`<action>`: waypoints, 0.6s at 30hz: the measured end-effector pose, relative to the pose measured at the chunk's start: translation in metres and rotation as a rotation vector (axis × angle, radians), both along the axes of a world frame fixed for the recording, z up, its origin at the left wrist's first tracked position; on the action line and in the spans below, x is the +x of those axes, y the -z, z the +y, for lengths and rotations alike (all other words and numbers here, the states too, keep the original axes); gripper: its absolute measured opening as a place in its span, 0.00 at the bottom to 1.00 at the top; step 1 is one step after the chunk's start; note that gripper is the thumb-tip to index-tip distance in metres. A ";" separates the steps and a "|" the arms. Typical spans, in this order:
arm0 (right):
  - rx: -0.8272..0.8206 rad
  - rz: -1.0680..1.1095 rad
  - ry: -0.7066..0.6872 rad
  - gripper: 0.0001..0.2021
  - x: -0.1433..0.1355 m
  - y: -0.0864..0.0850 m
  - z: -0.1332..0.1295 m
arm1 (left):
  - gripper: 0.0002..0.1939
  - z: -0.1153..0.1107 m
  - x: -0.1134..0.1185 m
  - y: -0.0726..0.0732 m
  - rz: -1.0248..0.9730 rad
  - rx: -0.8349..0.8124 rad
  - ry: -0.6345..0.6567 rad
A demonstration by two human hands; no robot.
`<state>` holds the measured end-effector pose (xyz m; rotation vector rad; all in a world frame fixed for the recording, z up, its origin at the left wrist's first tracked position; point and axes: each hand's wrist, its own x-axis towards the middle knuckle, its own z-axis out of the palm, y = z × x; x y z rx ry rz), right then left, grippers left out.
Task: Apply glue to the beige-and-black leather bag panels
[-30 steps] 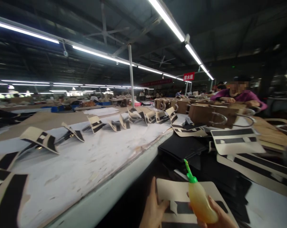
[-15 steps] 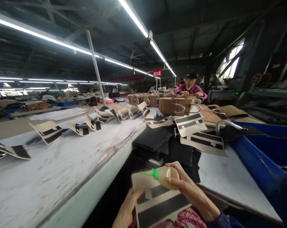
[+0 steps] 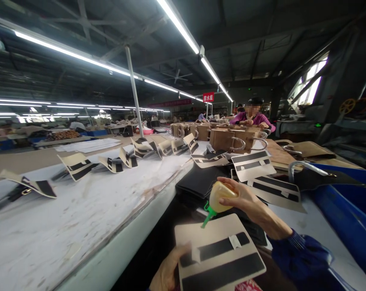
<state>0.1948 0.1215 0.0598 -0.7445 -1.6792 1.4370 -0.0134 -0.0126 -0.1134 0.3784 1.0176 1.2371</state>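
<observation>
Glue bottle (image 3: 221, 197) gripped by right hand (image 3: 246, 202), nozzle tipped onto panel (image 3: 219, 254) clasped by left hand (image 3: 167, 275); gluing judged barely begun.

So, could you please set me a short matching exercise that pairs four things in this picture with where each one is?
Things:
1. glue bottle
2. cream panel with black strips
3. blue bin
4. red sign

Places:
A. hanging from the ceiling, far back
B. held in the right hand, nozzle pointing down
C. at the right edge of the view
D. steadied at its left edge by the left hand

Pairs: 1-B, 2-D, 3-C, 4-A
</observation>
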 end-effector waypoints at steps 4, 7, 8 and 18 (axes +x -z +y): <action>0.014 0.005 -0.035 0.40 -0.014 -0.008 0.002 | 0.20 0.002 -0.001 -0.001 0.018 0.032 -0.015; 0.029 0.002 -0.074 0.37 -0.024 -0.010 -0.001 | 0.15 0.000 -0.004 -0.002 0.088 0.071 -0.087; 0.040 0.005 -0.080 0.37 -0.027 -0.010 -0.004 | 0.14 -0.002 -0.005 -0.003 0.106 0.079 -0.107; 0.402 0.133 0.073 0.30 -0.036 0.002 -0.075 | 0.24 -0.035 -0.005 -0.036 0.120 -0.032 -0.146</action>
